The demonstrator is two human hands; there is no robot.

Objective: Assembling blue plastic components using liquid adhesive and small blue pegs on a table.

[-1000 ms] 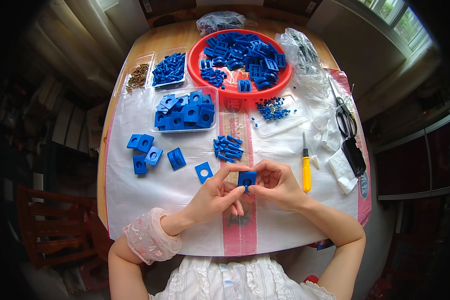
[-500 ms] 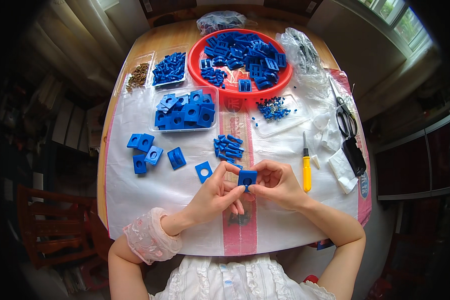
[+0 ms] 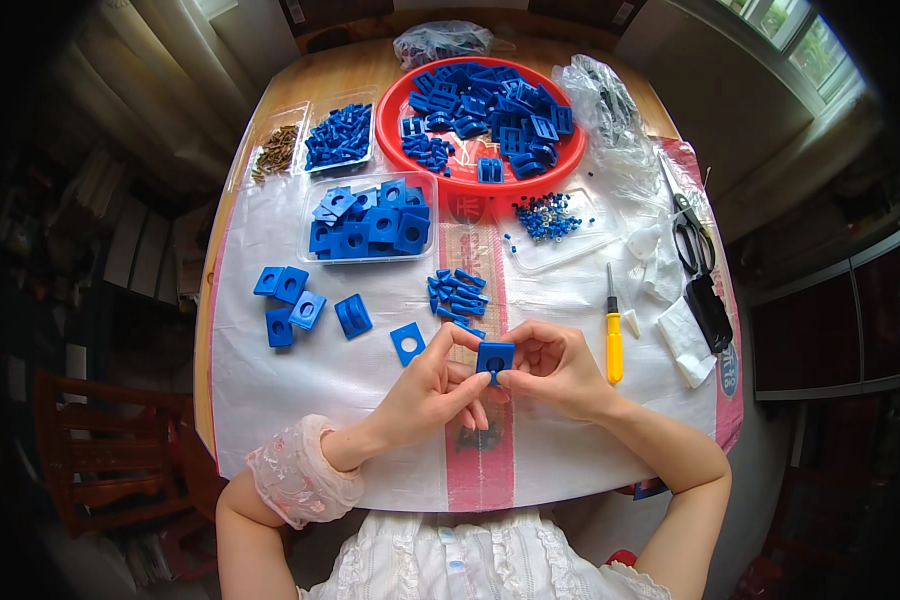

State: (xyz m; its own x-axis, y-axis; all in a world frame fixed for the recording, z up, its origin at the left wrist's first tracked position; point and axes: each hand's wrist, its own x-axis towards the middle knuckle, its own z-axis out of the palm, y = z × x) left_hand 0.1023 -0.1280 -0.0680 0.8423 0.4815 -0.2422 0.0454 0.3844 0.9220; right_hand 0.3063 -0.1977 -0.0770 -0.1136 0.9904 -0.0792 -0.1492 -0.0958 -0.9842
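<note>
Both hands meet near the front middle of the table around one blue plastic square piece with a round hole (image 3: 495, 354). My left hand (image 3: 440, 388) pinches its left side between thumb and fingers. On the right side, my right hand (image 3: 552, 372) grips it the same way, thumb at the lower edge. Just left of my left fingers lies a flat blue plate with a round hole (image 3: 408, 344). Beyond the hands is a small pile of blue plastic pegs (image 3: 456, 294). A blue piece with curved ribs (image 3: 353, 316) rests farther left.
Several blue holed pieces (image 3: 290, 285) lie at left, before a clear box of plates (image 3: 433, 215). A red basin (image 3: 390, 140) of blue parts stands behind, near trays of screws (image 3: 276, 153) and pegs (image 3: 338, 137). At right are a yellow screwdriver (image 3: 614, 345), scissors (image 3: 692, 240) and small beads (image 3: 548, 217).
</note>
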